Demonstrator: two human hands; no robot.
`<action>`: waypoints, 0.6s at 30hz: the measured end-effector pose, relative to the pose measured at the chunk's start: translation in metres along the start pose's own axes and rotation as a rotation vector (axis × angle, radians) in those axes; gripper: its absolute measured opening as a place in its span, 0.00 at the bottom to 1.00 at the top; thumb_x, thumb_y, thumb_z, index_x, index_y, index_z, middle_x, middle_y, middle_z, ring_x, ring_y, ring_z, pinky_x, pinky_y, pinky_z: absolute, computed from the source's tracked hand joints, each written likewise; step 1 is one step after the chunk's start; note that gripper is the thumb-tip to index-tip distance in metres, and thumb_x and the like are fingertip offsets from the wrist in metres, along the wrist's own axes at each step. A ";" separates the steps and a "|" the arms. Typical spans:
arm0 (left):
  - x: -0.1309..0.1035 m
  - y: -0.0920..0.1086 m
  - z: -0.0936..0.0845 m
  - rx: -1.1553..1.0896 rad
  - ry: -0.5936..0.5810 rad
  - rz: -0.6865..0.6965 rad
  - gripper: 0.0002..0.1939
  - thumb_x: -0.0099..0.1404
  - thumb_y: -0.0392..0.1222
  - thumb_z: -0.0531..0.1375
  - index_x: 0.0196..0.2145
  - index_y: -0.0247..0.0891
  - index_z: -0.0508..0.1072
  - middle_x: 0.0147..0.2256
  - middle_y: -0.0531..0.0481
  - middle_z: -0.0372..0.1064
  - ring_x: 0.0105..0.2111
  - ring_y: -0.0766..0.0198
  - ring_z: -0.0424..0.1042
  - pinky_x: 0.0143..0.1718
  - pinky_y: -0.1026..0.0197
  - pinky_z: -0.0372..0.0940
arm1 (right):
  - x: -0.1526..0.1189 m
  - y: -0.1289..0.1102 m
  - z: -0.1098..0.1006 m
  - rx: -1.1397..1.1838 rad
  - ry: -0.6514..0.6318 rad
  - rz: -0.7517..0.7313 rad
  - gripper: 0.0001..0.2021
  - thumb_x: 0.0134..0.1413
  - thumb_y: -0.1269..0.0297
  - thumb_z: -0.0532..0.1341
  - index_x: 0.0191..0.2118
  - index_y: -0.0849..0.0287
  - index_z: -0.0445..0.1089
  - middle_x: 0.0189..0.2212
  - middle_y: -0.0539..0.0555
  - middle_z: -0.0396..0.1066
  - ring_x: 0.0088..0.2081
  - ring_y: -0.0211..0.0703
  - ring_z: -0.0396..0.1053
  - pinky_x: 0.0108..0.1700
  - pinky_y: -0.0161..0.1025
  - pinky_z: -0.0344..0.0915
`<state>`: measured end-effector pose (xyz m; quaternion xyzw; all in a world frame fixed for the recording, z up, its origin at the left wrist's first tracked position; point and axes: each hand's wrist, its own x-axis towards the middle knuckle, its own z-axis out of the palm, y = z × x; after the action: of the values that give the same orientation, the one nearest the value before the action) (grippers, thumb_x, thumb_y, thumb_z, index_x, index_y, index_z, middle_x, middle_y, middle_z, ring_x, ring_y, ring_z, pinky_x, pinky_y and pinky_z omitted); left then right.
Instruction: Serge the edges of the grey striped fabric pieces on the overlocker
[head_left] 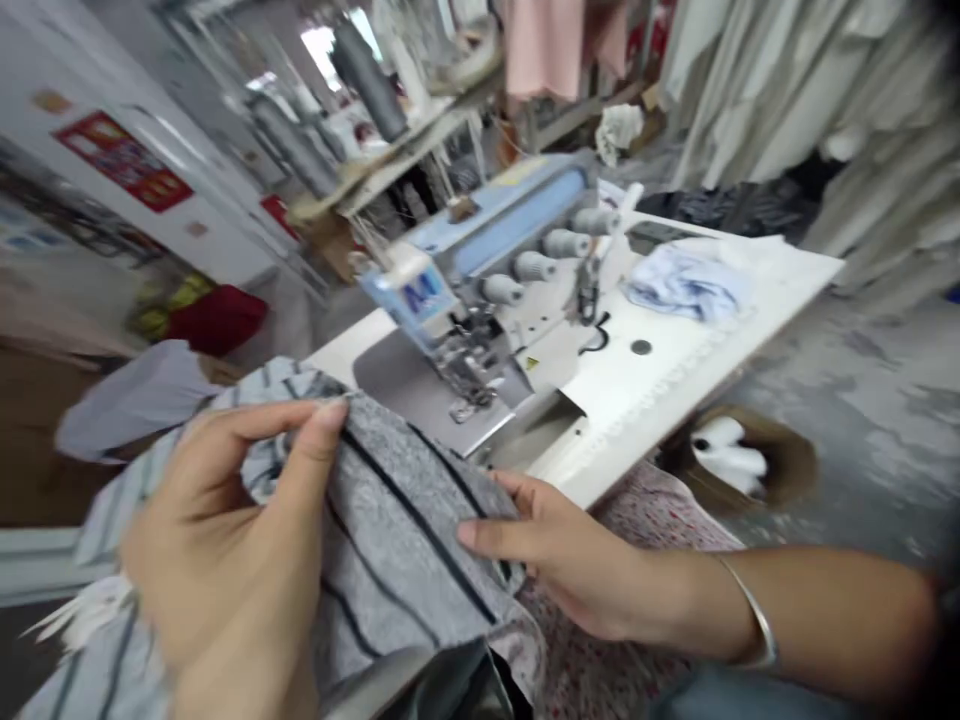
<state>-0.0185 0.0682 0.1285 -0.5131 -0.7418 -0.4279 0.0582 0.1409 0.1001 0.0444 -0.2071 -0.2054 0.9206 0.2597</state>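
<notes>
A grey fabric piece with dark stripes (405,530) is stretched between my two hands, in front of a sewing machine (480,260). My left hand (240,520) pinches its upper left edge between thumb and forefinger. On the other side, my right hand (555,550) grips the right edge, thumb on top and fingers behind the cloth. More striped cloth hangs behind and below my left hand. The machine's needle and presser foot area (476,395) lies just beyond the fabric, apart from both hands.
A crumpled pale blue cloth (686,280) lies on the white machine table (660,375). Thread cones stand along the machine. A box with white cones (787,460) sits on the floor at right. Floral cloth (660,510) hangs beneath my right arm. Pale garments (795,90) hang behind.
</notes>
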 end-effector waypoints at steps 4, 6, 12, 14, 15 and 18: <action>0.007 -0.014 0.059 -0.063 -0.160 -0.098 0.13 0.60 0.53 0.65 0.37 0.43 0.75 0.34 0.56 0.71 0.36 0.64 0.69 0.38 0.61 0.61 | -0.001 0.000 -0.041 0.097 0.124 0.042 0.24 0.28 0.65 0.76 0.37 0.61 0.71 0.31 0.49 0.72 0.34 0.40 0.68 0.42 0.36 0.64; 0.010 -0.024 0.073 0.037 -0.268 0.039 0.11 0.63 0.51 0.62 0.35 0.42 0.73 0.34 0.54 0.69 0.36 0.63 0.68 0.39 0.60 0.61 | 0.006 0.002 -0.047 0.076 0.104 0.058 0.21 0.31 0.64 0.74 0.37 0.61 0.72 0.30 0.49 0.71 0.34 0.40 0.68 0.42 0.37 0.63; 0.013 -0.023 0.076 0.369 -0.277 0.314 0.09 0.66 0.47 0.59 0.32 0.41 0.69 0.35 0.48 0.64 0.40 0.54 0.64 0.45 0.48 0.59 | 0.022 0.019 -0.055 -0.290 -0.096 -0.091 0.09 0.48 0.60 0.64 0.31 0.61 0.70 0.27 0.48 0.64 0.32 0.39 0.62 0.40 0.37 0.61; 0.003 -0.018 0.074 0.497 -0.304 0.416 0.08 0.68 0.45 0.56 0.34 0.40 0.71 0.34 0.46 0.64 0.38 0.52 0.64 0.43 0.47 0.58 | 0.023 0.022 -0.058 -0.459 -0.129 -0.213 0.06 0.52 0.64 0.60 0.30 0.61 0.68 0.29 0.48 0.62 0.32 0.38 0.60 0.38 0.35 0.60; -0.004 -0.016 0.073 0.525 -0.325 0.449 0.09 0.69 0.43 0.54 0.38 0.39 0.72 0.35 0.45 0.65 0.38 0.52 0.65 0.43 0.47 0.59 | 0.022 0.022 -0.059 -0.516 -0.128 -0.249 0.05 0.53 0.66 0.58 0.29 0.60 0.66 0.29 0.48 0.61 0.32 0.37 0.59 0.37 0.35 0.60; -0.028 -0.017 0.068 0.486 -0.416 0.448 0.21 0.70 0.39 0.51 0.60 0.39 0.63 0.51 0.38 0.64 0.51 0.47 0.63 0.50 0.43 0.58 | 0.019 0.021 -0.062 -0.586 -0.142 -0.247 0.06 0.54 0.69 0.55 0.27 0.59 0.61 0.25 0.46 0.56 0.28 0.35 0.54 0.31 0.33 0.56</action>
<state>0.0047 0.0941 0.0615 -0.7094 -0.6871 -0.1030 0.1183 0.1476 0.1112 -0.0222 -0.1816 -0.5028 0.7960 0.2838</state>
